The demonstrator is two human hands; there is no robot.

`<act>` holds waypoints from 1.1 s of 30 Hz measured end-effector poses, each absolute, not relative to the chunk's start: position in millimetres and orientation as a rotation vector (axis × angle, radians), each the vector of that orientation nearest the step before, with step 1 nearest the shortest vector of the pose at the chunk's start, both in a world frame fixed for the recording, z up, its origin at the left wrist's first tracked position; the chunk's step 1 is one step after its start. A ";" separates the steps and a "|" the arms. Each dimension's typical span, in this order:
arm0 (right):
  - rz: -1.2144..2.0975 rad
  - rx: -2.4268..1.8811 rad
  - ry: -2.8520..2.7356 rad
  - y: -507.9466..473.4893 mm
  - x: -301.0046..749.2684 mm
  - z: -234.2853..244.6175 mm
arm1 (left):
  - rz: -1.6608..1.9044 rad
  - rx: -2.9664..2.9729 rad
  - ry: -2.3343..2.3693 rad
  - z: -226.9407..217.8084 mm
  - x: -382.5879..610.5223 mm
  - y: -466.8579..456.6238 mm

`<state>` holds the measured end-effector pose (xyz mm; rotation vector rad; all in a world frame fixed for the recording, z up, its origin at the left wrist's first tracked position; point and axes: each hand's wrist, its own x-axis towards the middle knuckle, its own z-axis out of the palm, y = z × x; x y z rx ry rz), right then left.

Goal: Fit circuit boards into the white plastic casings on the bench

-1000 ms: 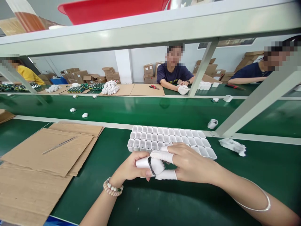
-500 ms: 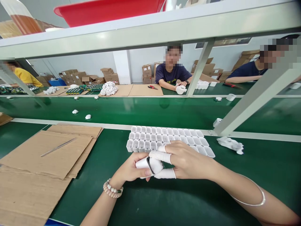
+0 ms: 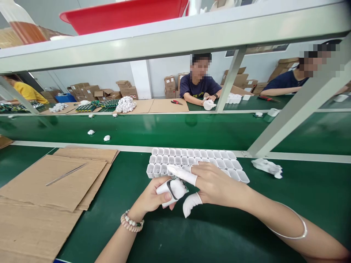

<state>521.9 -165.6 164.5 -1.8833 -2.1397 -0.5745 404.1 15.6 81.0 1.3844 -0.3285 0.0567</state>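
Note:
My left hand [image 3: 155, 195] is closed around a small white plastic housing [image 3: 163, 190] with a dark rim. A rounded white part [image 3: 178, 188] with a bit of green board edge sits at the housing's mouth; how deep it goes is hidden. My right hand [image 3: 211, 182] wears white finger covers. Its thumb and fingers are spread apart just over the white part, and I cannot tell whether a fingertip touches it. Behind both hands stand rows of open white housings [image 3: 171, 160], some partly covered by my right hand.
Cardboard sheets [image 3: 52, 182] lie at left with a thin metal rod [image 3: 65, 174] on them. A crumpled white cloth [image 3: 267, 168] rests at right. Beyond a shelf post [image 3: 296, 98], a green conveyor [image 3: 164, 128] carries small white parts. A co-worker [image 3: 200, 82] sits across.
My right thumb and fingers have opened away from the white part, which shows more plainly now. The left hand keeps its hold. Small parts on the conveyor have shifted slightly right.

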 end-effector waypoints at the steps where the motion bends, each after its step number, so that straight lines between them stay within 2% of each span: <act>1: -0.573 -1.874 -2.108 -165.8 522.1 164.6 | 0.061 1.380 -0.326 80.8 404.1 15.5; 10: -0.432 -1.886 -1.925 -167.9 517.3 168.1 | 0.111 1.364 -0.330 81.2 402.8 14.3; 33: -0.515 -1.712 -2.133 -164.8 523.3 163.7 | 0.022 1.452 -0.352 81.1 400.6 13.3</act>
